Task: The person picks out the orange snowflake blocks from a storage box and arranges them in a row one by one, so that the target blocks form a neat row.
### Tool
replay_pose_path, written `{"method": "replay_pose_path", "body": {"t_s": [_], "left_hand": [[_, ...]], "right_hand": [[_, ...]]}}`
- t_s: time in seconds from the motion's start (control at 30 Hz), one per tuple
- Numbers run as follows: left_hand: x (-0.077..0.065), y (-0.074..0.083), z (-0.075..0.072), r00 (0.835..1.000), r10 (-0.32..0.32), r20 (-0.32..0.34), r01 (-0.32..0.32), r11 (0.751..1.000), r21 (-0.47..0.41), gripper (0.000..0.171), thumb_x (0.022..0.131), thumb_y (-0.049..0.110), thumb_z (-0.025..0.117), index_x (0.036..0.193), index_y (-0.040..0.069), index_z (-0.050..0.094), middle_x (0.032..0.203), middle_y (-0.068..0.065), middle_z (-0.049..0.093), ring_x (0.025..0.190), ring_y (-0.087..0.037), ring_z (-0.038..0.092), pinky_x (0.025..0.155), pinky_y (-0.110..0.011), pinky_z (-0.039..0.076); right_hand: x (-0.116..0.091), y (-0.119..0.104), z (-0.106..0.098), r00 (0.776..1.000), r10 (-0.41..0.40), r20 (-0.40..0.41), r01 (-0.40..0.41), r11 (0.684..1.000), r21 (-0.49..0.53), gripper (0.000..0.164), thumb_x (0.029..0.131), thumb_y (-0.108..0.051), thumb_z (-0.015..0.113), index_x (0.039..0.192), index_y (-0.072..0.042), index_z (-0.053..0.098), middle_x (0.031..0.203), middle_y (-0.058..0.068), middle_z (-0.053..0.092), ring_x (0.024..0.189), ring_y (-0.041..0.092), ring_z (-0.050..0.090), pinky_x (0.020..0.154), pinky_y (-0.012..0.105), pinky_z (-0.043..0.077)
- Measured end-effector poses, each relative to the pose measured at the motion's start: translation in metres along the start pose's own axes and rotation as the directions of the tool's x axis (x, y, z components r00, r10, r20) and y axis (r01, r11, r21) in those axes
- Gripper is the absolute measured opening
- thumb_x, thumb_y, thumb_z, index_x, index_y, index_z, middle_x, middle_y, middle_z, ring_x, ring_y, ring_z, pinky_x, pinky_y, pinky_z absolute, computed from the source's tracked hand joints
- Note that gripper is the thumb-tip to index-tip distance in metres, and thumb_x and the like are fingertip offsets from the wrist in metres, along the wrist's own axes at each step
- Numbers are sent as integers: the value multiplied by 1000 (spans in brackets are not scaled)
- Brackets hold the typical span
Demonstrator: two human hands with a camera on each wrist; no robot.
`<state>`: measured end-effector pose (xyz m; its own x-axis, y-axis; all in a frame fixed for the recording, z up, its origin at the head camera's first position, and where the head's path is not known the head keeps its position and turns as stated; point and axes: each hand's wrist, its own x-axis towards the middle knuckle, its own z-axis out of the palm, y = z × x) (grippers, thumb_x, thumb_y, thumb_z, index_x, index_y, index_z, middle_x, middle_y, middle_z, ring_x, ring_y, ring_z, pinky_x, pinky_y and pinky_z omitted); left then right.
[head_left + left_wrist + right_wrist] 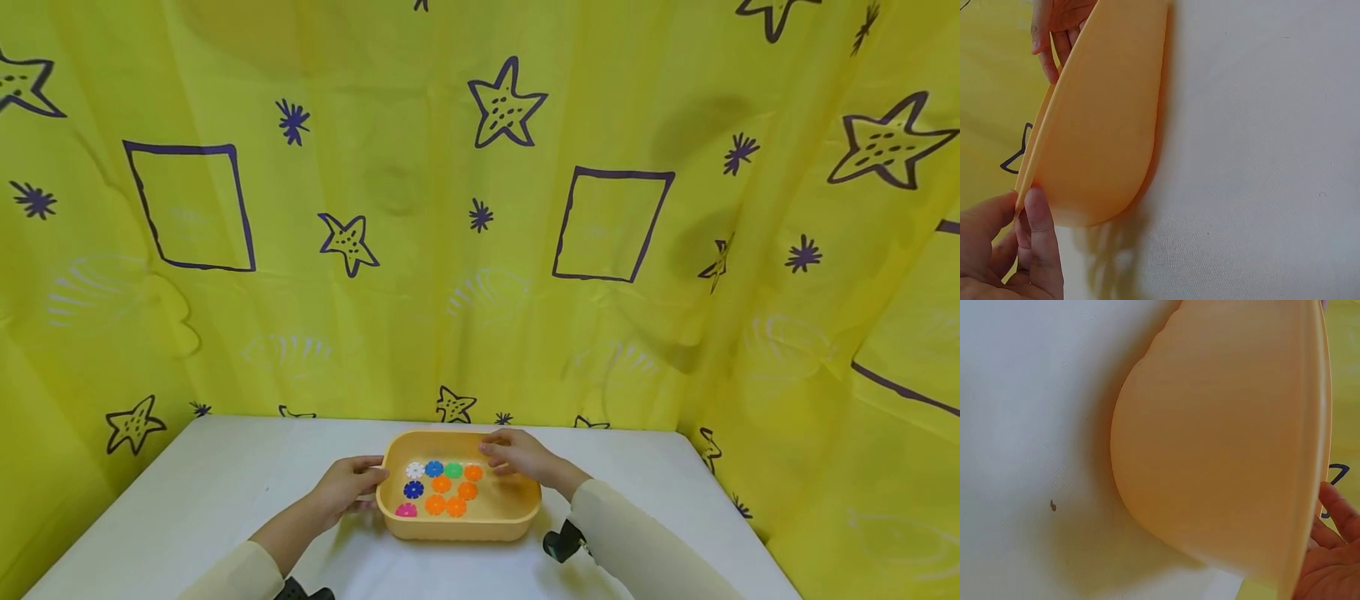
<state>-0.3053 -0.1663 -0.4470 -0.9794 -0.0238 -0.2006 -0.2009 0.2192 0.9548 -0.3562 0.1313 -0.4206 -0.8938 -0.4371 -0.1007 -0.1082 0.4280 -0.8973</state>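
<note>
A shallow orange plastic tray (506,502) with rounded corners sits on the table. Snowflake-shaped plastic discs lie flat in its left and middle part: several orange ones (456,506), plus white (415,471), blue (434,468), green (453,470), dark blue (413,489) and pink (407,509). My left hand (341,492) pinches the tray's left rim between thumb and fingers, as the left wrist view confirms. Over the tray's back right part is my right hand (523,456), its fingers loosely bent above the inside. No piece shows in the right hand.
The white tabletop (247,479) carries the tray near its middle. Yellow curtains (405,317) with star and frame drawings hang at the back and sides. Dark wrist-camera mounts (562,542) sit under the sleeves.
</note>
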Motion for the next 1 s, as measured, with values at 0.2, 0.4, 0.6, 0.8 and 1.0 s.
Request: {"method": "replay_pose_path", "body": {"t_s": [0.2, 0.4, 0.6, 0.8, 1.0], "left_hand": [[1, -1, 0, 1000, -7, -3, 7, 1000, -14, 47, 95, 11, 64, 135, -10, 50, 113, -21, 68, 87, -20, 69, 65, -31, 60], [-1, 0, 2, 1000, -9, -21, 8, 999, -31, 46, 94, 10, 64, 134, -9, 51, 113, -21, 68, 87, -21, 69, 65, -31, 60], [-2, 0, 3, 999, -11, -30, 10, 1000, -27, 45, 95, 10, 64, 134, -8, 52, 113, -21, 68, 85, -19, 69, 63, -30, 59], [-2, 0, 3, 999, -14, -32, 13, 999, -33, 45, 95, 10, 64, 134, -8, 52, 112, -21, 68, 83, -18, 69, 64, -31, 60], [-2, -1, 2, 999, -17, -32, 15, 999, -36, 45, 94, 11, 65, 133, -7, 53, 111, -19, 69, 83, -18, 69, 64, -31, 60]], "right_hand": [[1, 0, 2, 1000, -4, -14, 4, 1000, -19, 45, 100, -20, 57, 132, 11, 51, 123, 23, 61, 105, 38, 65, 88, 44, 57], [5, 3, 3, 1000, -12, -12, 12, 1000, -13, 43, 97, -14, 60, 131, 12, 52, 118, 20, 64, 102, 37, 65, 88, 44, 57], [6, 5, 5, 1000, -22, -11, 22, 1000, 5, 43, 94, -9, 63, 130, 12, 53, 118, 20, 63, 103, 38, 65, 90, 46, 56], [6, 4, 8, 1000, -12, -22, 13, 1000, 5, 42, 92, -6, 64, 127, 13, 54, 117, 23, 64, 101, 35, 66, 88, 42, 57], [9, 4, 10, 999, 2, -45, -3, 1000, -22, 41, 91, -8, 67, 126, 11, 57, 110, 15, 66, 96, 29, 67, 86, 39, 58]]}}
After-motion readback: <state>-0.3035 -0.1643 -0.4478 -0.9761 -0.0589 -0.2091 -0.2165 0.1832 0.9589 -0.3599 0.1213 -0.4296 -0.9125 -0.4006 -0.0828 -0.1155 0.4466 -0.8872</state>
